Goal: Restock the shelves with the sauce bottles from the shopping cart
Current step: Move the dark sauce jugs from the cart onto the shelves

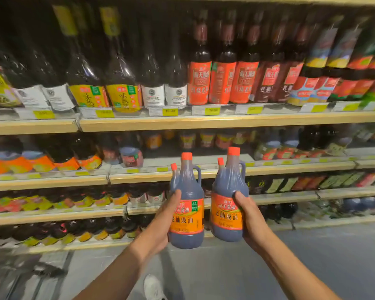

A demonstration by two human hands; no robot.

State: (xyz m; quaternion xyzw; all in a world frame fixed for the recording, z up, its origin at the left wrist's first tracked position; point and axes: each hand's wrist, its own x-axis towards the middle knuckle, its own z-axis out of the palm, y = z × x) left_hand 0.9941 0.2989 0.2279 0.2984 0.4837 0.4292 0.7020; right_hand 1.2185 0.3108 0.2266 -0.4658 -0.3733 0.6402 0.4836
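Our left grip [161, 221] was curled round the left sauce bottle [187, 215], thumb across the front above the orange label and fingers hidden behind. Our right grip [250, 219] held the right sauce bottle [226, 213] the same way from its outer side. Both bottles stood upright in the air, side by side with a narrow gap between them, in front of the lower shelves. Each seemed to carry a smaller red-capped bottle [174, 169] fixed at its shoulder, though blur kept us from being sure.

We judged them heavy: large, full of dark liquid, with smooth plastic walls that could slide in a one-handed hold round the belly. The moulded handle [199, 173] near each neck looked the surer place to take hold, with a palm under the base when sliding one in. Dropped, one might split or burst its cap.

Beyond them, the second shelf [139, 177] showed a bare stretch behind the red caps, to our eye the likeliest slot. The top shelf [204, 123] was packed with tall dark bottles [200, 83]. Below lay the grey floor [312, 256] and a white shoe [153, 286]; the cart was out of view.
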